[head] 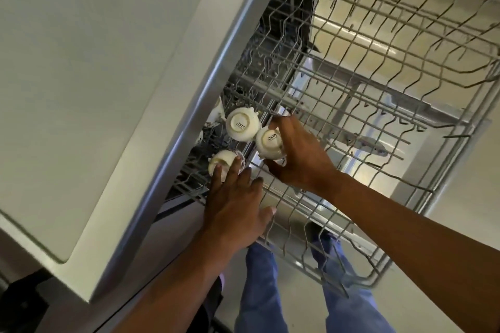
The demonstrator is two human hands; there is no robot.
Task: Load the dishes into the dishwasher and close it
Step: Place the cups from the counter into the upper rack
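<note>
Head view: right hand (299,157) grips an upside-down white cup (270,143) at frame centre; left hand (235,205) has fingers spread on another inverted cup (223,162), not clenched. Third cup (243,127) sits just above, touching the gripped one. All in the pulled-out wire upper rack (378,105) of the dishwasher; white countertop (94,76) fills the left.

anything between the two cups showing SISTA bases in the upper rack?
Nothing. In the head view, the free cup and the cup gripped by the right hand sit side by side, about touching.
</note>
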